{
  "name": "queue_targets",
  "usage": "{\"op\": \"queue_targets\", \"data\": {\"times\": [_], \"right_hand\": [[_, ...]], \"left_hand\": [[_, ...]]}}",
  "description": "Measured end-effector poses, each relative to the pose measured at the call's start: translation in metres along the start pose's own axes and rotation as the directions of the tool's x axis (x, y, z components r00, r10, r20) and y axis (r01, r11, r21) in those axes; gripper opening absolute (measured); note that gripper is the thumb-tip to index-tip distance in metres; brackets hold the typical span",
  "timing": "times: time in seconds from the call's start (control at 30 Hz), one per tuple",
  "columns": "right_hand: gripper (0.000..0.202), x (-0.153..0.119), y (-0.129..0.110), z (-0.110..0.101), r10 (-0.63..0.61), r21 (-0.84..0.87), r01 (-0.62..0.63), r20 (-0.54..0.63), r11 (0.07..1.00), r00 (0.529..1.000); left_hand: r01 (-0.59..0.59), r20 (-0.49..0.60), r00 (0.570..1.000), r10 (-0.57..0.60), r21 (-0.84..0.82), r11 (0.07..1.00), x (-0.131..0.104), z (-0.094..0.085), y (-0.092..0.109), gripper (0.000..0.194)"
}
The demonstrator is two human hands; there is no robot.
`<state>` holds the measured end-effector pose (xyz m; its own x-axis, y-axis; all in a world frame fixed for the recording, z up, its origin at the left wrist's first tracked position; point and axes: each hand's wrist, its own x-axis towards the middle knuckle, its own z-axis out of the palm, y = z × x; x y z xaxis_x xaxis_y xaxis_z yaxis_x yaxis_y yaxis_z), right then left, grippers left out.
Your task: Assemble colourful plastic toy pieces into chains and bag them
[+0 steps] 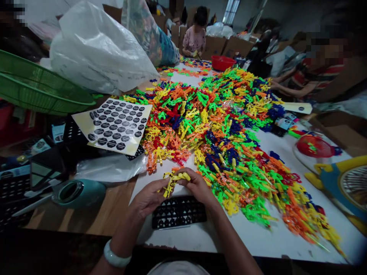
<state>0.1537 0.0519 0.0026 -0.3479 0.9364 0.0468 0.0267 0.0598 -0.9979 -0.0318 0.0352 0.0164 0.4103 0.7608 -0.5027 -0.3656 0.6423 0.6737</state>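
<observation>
Between my hands is a small yellow plastic toy (171,185), with thin branching parts. My left hand (150,196) pinches its left side, and my right hand (197,185) grips a yellow piece at its upper right end. Whether this is one toy or two joined pieces I cannot tell. Just below my hands lies a black perforated plastic tray (179,214) on the white tabletop (183,238). Beyond them spreads a big heap of toys (212,122) in yellow, orange, green, red and blue.
Left of the heap lies a sheet of black octagonal stickers (117,124). A teal cup (91,193) lies on its side by the tray, with a green basket (34,86) and a white plastic bag (100,49) behind. On the right stands a yellow-and-blue fan (332,183). Other people sit across the table.
</observation>
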Motion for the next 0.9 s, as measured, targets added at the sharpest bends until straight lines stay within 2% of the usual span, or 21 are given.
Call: {"op": "queue_targets", "data": {"times": [0.07,0.13,0.27,0.37,0.43,0.57,0.67,0.9], "right_hand": [[0.017,-0.001,-0.001,-0.002,-0.008,-0.008,0.008,0.019,1.000,1.000],[0.017,0.000,0.002,0.000,-0.006,-0.023,0.006,-0.006,1.000,1.000],[0.019,-0.002,0.009,0.009,0.045,-0.009,-0.048,-0.186,0.999,0.981],[0.022,-0.014,0.009,0.018,0.103,0.010,-0.106,-0.338,0.994,0.936],[0.021,-0.026,0.008,0.023,0.143,-0.014,-0.160,-0.376,0.987,0.915],[0.018,-0.046,0.010,0.031,0.203,-0.123,-0.262,-0.359,0.957,0.911],[0.015,-0.050,0.014,0.036,0.186,-0.194,-0.274,-0.376,0.942,0.908],[0.018,-0.045,0.016,0.042,0.169,-0.188,-0.262,-0.404,0.947,0.899]], "left_hand": [[0.004,-0.030,1.000,-0.005,-0.023,1.000,0.000,-0.002,-0.001,0.025],[-0.038,-0.107,0.993,0.040,0.025,0.999,0.002,-0.003,-0.003,0.027],[-0.115,-0.221,0.965,0.144,0.139,0.984,0.007,0.001,-0.008,0.034],[-0.223,-0.318,0.919,0.235,0.075,0.972,0.011,0.007,-0.009,0.039],[-0.298,-0.368,0.884,0.289,0.033,0.954,0.014,0.011,-0.011,0.043],[-0.367,-0.397,0.850,0.345,0.021,0.930,0.018,0.016,-0.015,0.048],[-0.398,-0.407,0.829,0.383,0.051,0.916,0.018,0.021,-0.019,0.047],[-0.471,-0.377,0.800,0.467,0.087,0.878,0.016,0.032,-0.025,0.038]]}}
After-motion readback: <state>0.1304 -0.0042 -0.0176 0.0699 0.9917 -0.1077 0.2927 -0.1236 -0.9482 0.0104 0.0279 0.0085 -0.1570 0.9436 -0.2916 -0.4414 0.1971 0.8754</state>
